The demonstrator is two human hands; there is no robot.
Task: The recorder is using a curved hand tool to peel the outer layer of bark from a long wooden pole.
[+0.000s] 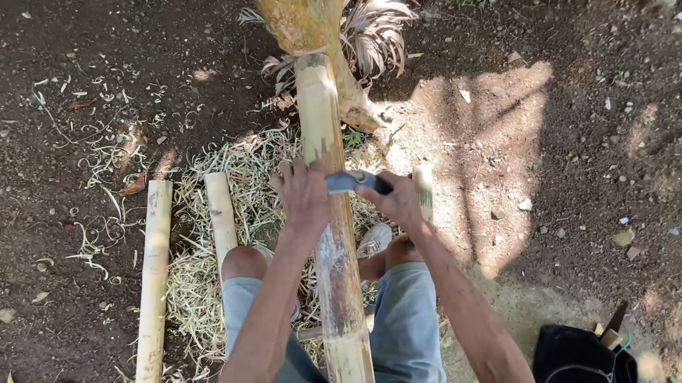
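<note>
Both hands (pixel 303 195) (pixel 397 202) grip a blade (pixel 353 182) across the upright bamboo pole (pixel 334 243).

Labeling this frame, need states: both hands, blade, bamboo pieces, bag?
left hand: pressed on the blade's far end, over the pole
right hand: closed on the blade's pale handle
blade: lying across the pole
long bamboo pole: propped against the tree trunk, between the knees
two short bamboo pieces: lying on the ground among shavings
dark bag: on the ground, tool handle sticking out

Two cut bamboo pieces (pixel 153 283) (pixel 221 217) lie on shavings (pixel 198 274); a dark bag (pixel 578 361) sits at lower right.
</note>
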